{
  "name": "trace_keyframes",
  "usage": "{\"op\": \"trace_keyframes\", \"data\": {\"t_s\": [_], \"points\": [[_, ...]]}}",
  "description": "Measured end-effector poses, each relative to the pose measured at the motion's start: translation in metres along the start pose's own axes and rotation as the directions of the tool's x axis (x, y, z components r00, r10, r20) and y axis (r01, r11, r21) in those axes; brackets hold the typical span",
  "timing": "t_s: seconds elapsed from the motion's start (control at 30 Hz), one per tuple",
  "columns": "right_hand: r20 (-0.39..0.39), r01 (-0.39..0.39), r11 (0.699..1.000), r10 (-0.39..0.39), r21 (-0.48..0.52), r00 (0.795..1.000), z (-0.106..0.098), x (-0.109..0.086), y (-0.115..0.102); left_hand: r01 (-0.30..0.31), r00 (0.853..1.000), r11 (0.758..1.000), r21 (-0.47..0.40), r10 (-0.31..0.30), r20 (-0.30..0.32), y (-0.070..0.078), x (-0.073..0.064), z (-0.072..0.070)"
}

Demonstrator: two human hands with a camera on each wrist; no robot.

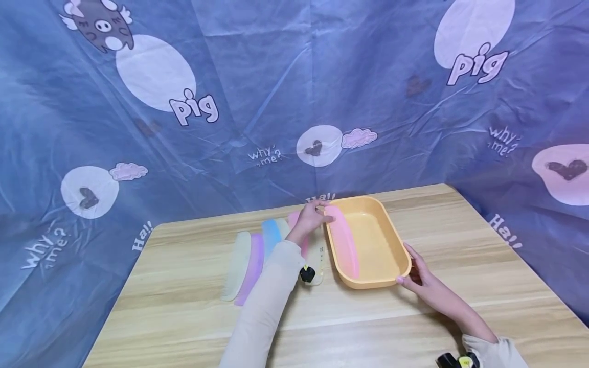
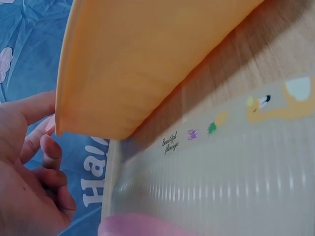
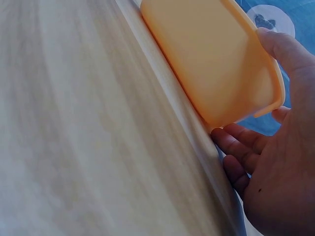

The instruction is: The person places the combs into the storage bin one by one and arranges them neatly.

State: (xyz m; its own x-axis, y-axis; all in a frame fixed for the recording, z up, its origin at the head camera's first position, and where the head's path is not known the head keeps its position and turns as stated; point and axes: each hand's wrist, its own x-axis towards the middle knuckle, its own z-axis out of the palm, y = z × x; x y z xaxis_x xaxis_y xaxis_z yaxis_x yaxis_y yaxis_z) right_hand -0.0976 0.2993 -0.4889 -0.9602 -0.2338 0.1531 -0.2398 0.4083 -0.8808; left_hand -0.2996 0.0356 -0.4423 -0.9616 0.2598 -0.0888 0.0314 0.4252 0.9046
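Head view: left hand, at the tray's ten o'clock, seemingly settles the pink comb, finger grip unclear; right hand pinches the five-o'clock rim; next calls for lifting left away.

A yellow, round-cornered tray, held open side up between left hand and right hand, carries a curved pink comb lengthwise along its left wall.
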Motion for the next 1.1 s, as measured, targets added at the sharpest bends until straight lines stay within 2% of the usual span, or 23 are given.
{"op": "trace_keyframes", "data": {"t_s": [0.3,0.57,0.7,0.83,1.1], "points": [[-0.010,-0.011,1.000,0.011,-0.020,1.000,0.000,0.001,-0.005,-0.042,0.999,0.998,0.040,0.042,0.006,0.000,0.001,-0.004],[-0.008,-0.010,1.000,0.010,-0.001,1.000,0.001,0.000,-0.005,-0.076,0.997,0.995,0.060,0.075,0.033,-0.001,0.000,-0.014],[-0.004,-0.005,1.000,0.005,0.009,1.000,0.002,0.000,-0.005,-0.077,0.997,0.994,0.081,0.075,0.031,-0.003,-0.001,-0.021],[-0.002,0.009,1.000,-0.009,0.011,1.000,0.003,0.000,-0.003,-0.077,0.997,0.995,0.064,0.075,0.027,-0.005,-0.005,-0.030],[-0.006,-0.016,1.000,0.016,-0.011,1.000,0.001,0.001,-0.003,-0.095,0.996,0.993,0.065,0.094,0.010,-0.009,-0.009,-0.049]]}}
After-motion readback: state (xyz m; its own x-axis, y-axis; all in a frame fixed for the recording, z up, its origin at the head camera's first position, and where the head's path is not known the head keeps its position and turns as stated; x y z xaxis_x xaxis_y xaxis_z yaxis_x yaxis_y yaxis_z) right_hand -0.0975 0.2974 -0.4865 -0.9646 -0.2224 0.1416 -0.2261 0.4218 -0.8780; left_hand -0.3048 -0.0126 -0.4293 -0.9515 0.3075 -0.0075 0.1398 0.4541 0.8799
